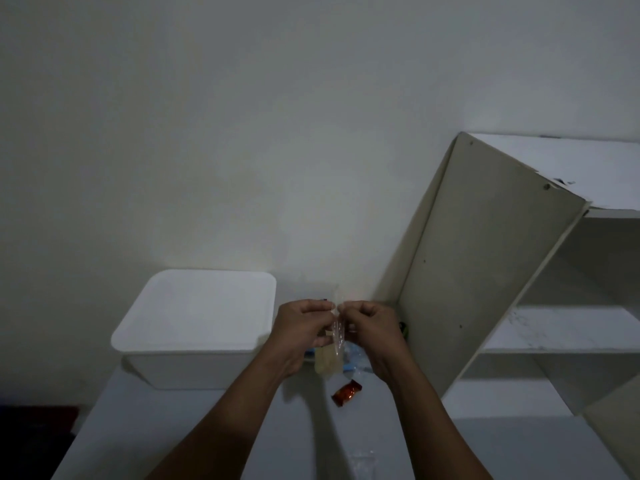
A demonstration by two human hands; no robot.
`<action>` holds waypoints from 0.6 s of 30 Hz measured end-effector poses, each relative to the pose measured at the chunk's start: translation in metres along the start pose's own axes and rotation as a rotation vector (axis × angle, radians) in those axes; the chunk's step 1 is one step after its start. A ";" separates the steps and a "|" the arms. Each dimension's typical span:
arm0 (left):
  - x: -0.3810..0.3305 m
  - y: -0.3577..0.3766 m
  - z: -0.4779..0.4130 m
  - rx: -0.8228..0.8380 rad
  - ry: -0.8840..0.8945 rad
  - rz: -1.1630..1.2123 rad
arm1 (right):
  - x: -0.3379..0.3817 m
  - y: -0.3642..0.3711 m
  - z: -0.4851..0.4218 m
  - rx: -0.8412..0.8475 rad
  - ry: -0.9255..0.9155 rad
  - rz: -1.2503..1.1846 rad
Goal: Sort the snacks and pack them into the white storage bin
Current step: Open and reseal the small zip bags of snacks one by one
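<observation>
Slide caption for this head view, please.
Both hands, left hand and right hand, pinch a clear snack packet beside the white storage bin; an orange-wrapped snack lies below.

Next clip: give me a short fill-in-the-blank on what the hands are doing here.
1. Both hands pinch a clear plastic ___ between them.
2. The white storage bin sits to the ___ of the left hand.
3. The orange-wrapped candy lies on the ___, below the right hand.

Missing words: packet; left; table
</observation>
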State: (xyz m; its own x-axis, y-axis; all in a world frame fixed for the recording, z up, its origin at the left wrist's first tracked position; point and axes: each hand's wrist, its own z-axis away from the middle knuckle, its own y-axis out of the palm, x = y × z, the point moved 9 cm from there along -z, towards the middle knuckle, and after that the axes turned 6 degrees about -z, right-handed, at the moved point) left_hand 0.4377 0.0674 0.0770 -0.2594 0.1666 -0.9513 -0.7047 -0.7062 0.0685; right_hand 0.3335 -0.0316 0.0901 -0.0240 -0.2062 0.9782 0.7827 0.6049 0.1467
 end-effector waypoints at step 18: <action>-0.013 -0.003 -0.003 0.005 0.142 -0.251 | 0.010 0.000 0.001 -0.057 -0.081 0.098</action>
State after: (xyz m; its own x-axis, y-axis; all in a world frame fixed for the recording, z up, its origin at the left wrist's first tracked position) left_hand 0.4448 0.0656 0.0880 0.0182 0.2373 -0.9713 -0.7387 -0.6514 -0.1730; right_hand 0.3331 -0.0326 0.0998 0.0060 -0.0847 0.9964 0.8177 0.5739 0.0439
